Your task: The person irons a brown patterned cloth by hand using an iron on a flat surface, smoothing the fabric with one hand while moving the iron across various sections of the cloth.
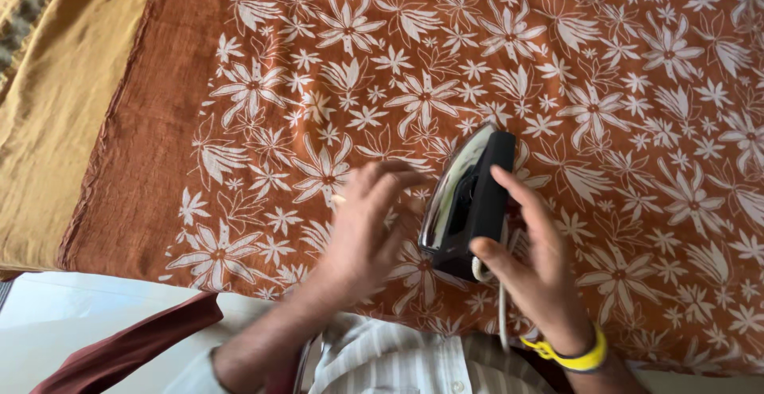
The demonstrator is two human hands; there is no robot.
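A black iron [468, 203] stands tilted on its edge on a rust-brown cloth [621, 83] printed with white flowers, its shiny soleplate turned toward the left hand. The right hand [535, 263] is open around the iron's body: the thumb lies near its lower end and the fingers reach up along its right side, touching it loosely rather than clamped on it, so the grip is wide and only partly closed. The left hand [368, 231] is blurred, held flat with fingers spread and slightly bent, just beside the soleplate; it holds nothing, and whether its fingertips touch the metal cannot be told. A pale cord [501, 314] runs down from the iron's lower end past the right wrist, which wears a yellow band [574, 356]. The flowered cloth covers most of the surface, its plain brown border [131, 155] running along the left edge. Beyond that border lies a mustard-yellow cloth [56, 99]. At the near edge a white surface [72, 306] shows below the cloth, with a dark red fabric [135, 346] lying across it. A striped shirt [398, 362] fills the bottom middle between the two forearms. No container is in view.
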